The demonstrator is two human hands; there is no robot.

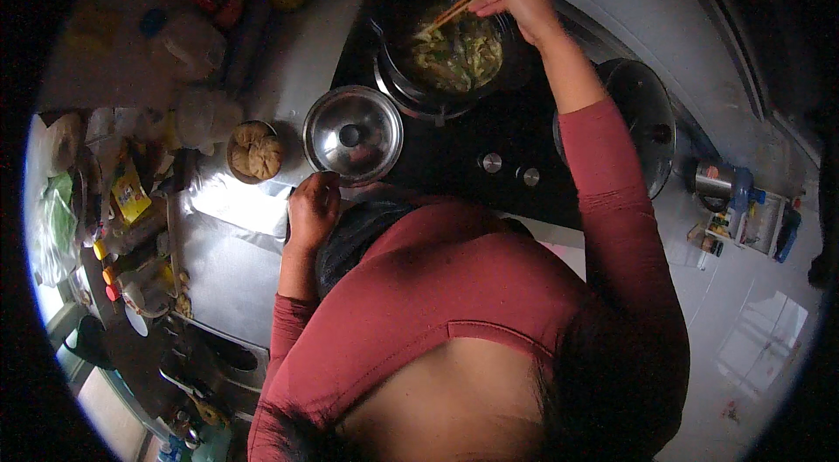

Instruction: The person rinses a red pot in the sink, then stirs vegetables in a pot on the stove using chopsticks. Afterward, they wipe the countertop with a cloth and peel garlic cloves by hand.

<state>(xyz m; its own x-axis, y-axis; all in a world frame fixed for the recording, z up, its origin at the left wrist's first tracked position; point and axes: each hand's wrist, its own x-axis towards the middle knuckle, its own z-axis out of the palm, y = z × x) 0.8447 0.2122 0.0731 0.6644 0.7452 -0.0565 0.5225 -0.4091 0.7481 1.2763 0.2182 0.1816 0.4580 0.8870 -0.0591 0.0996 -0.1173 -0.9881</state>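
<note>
A pair of wooden chopsticks is held in my right hand at the top, above a dark pan on the stove. Their tips reach the greenish food in the pan, which looks like leafy vegetables in liquid. My left hand is by the lower rim of a round metal lid with a dark knob, its fingers curled; whether they grip the rim is hard to tell. The lid lies left of the stove knobs, below the pan.
A bowl of brown buns stands left of the lid. The black cooktop has two knobs. Another large pan sits beyond my right forearm. Bags and bottles crowd the left side, above a sink. A steel container stands at right.
</note>
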